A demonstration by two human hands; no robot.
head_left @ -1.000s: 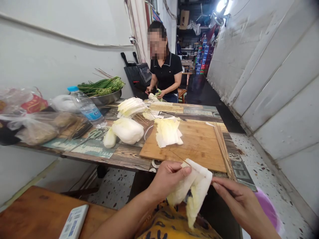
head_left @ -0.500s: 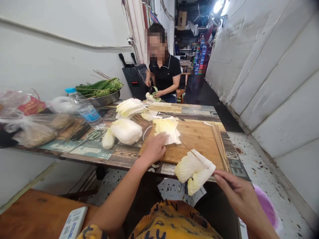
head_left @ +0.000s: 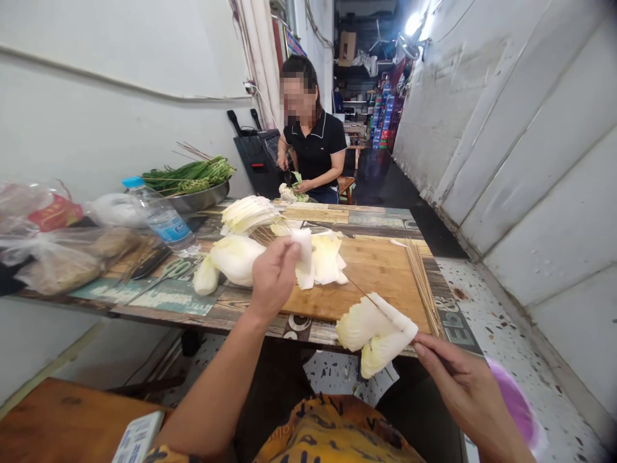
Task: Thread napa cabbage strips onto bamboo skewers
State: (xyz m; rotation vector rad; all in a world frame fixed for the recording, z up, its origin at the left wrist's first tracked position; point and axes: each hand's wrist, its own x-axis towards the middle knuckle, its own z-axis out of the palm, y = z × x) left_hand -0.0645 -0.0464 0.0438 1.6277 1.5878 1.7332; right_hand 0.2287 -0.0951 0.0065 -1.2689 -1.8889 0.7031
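My left hand [head_left: 276, 273] pinches a white piece of cabbage leaf [head_left: 303, 258] just above the left part of the wooden cutting board [head_left: 380, 263]. More pale yellow leaf pieces [head_left: 328, 256] lie on the board beside it. My right hand [head_left: 456, 363] grips the near end of a thin skewer [head_left: 359, 287]. Cabbage leaves [head_left: 378, 331] are threaded on that skewer, over the table's front edge, and its tip points toward the board. Left of the board are a whole cabbage [head_left: 236, 258] and a smaller one [head_left: 206, 276].
Skewered leaves [head_left: 250, 214] are piled behind the cabbages. A bottle [head_left: 166, 222], scissors [head_left: 176, 269], plastic bags [head_left: 62, 257] and a bowl of greens [head_left: 202, 196] stand left. Loose skewers [head_left: 424, 283] lie right. A person [head_left: 315, 151] across the table handles cauliflower.
My left hand has lifted a leaf piece off the pile and moved slightly left and up with it. My right hand still holds the skewer in nearly the same place.
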